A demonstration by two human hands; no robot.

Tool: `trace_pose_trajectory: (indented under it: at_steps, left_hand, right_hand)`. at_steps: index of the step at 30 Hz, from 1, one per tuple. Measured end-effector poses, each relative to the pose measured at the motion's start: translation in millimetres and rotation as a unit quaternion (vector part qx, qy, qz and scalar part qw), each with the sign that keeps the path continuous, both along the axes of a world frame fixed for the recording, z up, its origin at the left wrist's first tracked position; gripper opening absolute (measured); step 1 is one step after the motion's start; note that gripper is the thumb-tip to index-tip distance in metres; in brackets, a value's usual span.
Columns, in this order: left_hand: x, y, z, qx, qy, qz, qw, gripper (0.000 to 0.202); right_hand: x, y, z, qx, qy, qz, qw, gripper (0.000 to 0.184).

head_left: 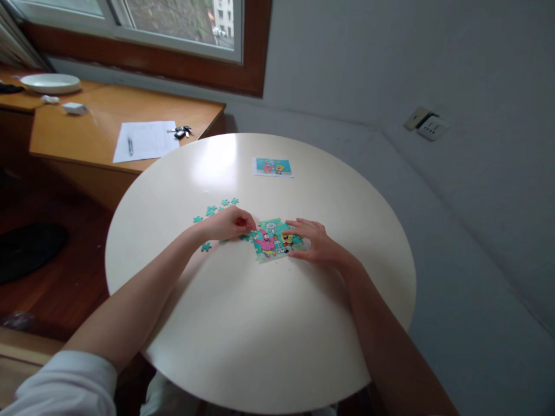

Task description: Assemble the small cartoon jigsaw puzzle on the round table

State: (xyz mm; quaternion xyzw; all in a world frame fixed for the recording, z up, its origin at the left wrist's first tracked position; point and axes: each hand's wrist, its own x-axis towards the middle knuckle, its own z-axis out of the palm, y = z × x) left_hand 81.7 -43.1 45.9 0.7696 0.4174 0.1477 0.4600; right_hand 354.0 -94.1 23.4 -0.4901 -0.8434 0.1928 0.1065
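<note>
A partly joined jigsaw puzzle (266, 245) with cartoon figures on a teal ground lies flat on the round white table (260, 323). At its left edge my left hand (229, 224) is closed, thumb and fingers pinched on a small teal puzzle piece (253, 234). My right hand (314, 242) rests over the puzzle's right side, fingers apart, and covers part of that side. Several loose teal pieces (211, 209) are scattered left of and beyond my left hand, and one loose piece (206, 247) lies nearer to me.
A small picture card (273, 167) with the same cartoon lies farther back on the table. To the left, a wooden desk (99, 110) bears a paper sheet (145, 138), a pen (130, 145), keys (182, 132) and a white plate (51, 83). A wall stands at the right.
</note>
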Motion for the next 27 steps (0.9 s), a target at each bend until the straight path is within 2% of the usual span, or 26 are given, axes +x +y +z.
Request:
trace_pose_trajectory:
  at_steps: [13, 27]
  left_hand:
    - [1.9, 1.8, -7.5, 0.024, 0.014, -0.011, 1.0, 0.016]
    - [2.0, -0.4, -3.3, 0.02, 0.024, -0.015, 0.999, 0.02]
  right_hand:
    - [0.6, 0.8, -2.5, -0.001, 0.004, -0.005, 1.0, 0.049]
    - [0.0, 1.1, -1.5, -0.005, 0.008, -0.007, 1.0, 0.049]
